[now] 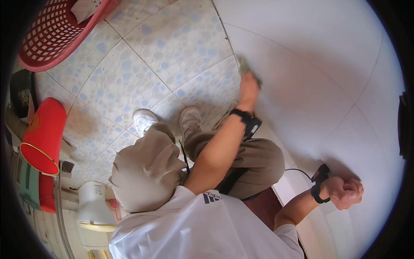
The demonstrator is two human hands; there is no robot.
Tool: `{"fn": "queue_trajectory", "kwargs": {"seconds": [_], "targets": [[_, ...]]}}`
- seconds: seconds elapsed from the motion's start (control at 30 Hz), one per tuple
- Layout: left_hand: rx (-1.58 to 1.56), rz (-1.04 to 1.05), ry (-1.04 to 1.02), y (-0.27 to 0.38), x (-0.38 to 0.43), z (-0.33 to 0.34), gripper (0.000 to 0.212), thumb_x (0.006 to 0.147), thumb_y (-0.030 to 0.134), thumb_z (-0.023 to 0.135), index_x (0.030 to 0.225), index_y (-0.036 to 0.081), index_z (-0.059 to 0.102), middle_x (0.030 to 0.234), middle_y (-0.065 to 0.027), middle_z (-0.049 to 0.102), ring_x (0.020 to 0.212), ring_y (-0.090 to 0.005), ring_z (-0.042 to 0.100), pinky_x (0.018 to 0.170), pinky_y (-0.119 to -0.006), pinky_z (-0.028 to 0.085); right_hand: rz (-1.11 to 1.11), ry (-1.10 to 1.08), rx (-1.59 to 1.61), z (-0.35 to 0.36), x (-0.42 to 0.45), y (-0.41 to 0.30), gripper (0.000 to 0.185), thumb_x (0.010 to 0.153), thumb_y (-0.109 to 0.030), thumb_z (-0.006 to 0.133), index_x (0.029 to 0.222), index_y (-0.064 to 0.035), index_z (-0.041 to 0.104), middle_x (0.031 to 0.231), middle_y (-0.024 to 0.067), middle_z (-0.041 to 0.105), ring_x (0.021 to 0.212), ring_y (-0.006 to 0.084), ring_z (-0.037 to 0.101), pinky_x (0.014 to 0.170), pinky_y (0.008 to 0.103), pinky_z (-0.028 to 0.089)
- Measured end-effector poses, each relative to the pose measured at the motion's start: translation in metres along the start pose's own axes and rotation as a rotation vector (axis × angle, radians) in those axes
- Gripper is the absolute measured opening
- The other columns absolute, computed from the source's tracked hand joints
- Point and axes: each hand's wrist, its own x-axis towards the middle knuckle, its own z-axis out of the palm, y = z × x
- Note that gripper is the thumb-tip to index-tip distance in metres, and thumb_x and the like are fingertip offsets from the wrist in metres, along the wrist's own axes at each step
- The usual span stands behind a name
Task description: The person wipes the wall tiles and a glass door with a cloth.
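My left hand is stretched forward, closed on a greenish cloth. The cloth is blurred and lies against the white tiled wall, close to the line where wall and floor meet. Over to the right, my right hand is curled into a fist in front of the same wall, with nothing visible in it. Whether its knuckles touch the tiles I cannot tell. Each wrist wears a black strap with a small device; a thin cable runs to the right one.
Pebble-patterned floor tiles stretch ahead of my shoes. At upper left stands a red plastic lattice basket. Below it are a red bin with a gold rim, a brush, a green plastic item and a white container.
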Motion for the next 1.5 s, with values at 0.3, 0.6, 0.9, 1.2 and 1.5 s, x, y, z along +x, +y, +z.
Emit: {"fn": "queue_trajectory", "kwargs": {"seconds": [0.3,0.6,0.9,1.2,1.5], "targets": [[-0.864,-0.386,0.314,0.015,-0.037,-0.040,0.063,0.105,0.047,0.046,0.140,-0.004,0.058,0.139,-0.0144,0.063,0.128,-0.0266,0.055,0.111,-0.040,0.039,-0.016,0.003,-0.002,0.000,0.002,-0.001,0.047,0.099,-0.016,0.044,0.054,-0.0112,0.030,0.047,0.0046,0.032,0.045,0.0182,0.032,0.051,0.0320,0.025],[-1.030,0.578,0.017,0.168,-0.129,-0.106,0.046,0.108,0.030,0.049,0.132,-0.007,0.063,0.125,-0.0163,0.068,0.119,-0.0253,0.060,0.106,-0.035,0.043,-0.039,0.011,-0.010,0.002,0.007,0.002,0.045,0.097,-0.016,0.045,0.053,-0.0098,0.036,0.048,0.0047,0.035,0.046,0.0178,0.033,0.057,0.0318,0.025],[-0.477,0.893,-0.311,0.166,-0.116,-0.080,0.033,0.101,0.014,0.052,0.125,-0.003,0.067,0.119,-0.0210,0.066,0.114,-0.0315,0.063,0.096,-0.035,0.049,0.030,-0.012,-0.028,0.000,0.006,-0.001,0.044,0.096,-0.019,0.044,0.053,-0.0100,0.037,0.048,0.0060,0.039,0.049,0.0179,0.032,0.057,0.0319,0.026],[0.510,-0.007,-0.226,0.001,-0.042,-0.104,0.053,0.106,0.038,0.038,0.120,-0.003,0.068,0.111,-0.0317,0.070,0.111,-0.0473,0.065,0.095,-0.051,0.049,0.028,-0.052,-0.084,-0.006,0.006,-0.001,0.044,0.097,-0.019,0.042,0.054,-0.0109,0.037,0.051,0.0064,0.043,0.052,0.0192,0.032,0.057,0.0322,0.026],[-1.249,0.434,0.159,0.163,-0.106,-0.151,0.044,0.103,0.026,0.054,0.131,-0.007,0.061,0.133,-0.0125,0.065,0.127,-0.0257,0.059,0.111,-0.042,0.042,0.052,-0.067,-0.166,-0.005,0.009,-0.010,0.045,0.098,-0.019,0.039,0.054,-0.0127,0.034,0.052,0.0054,0.044,0.052,0.0204,0.032,0.059,0.0346,0.027]]}}
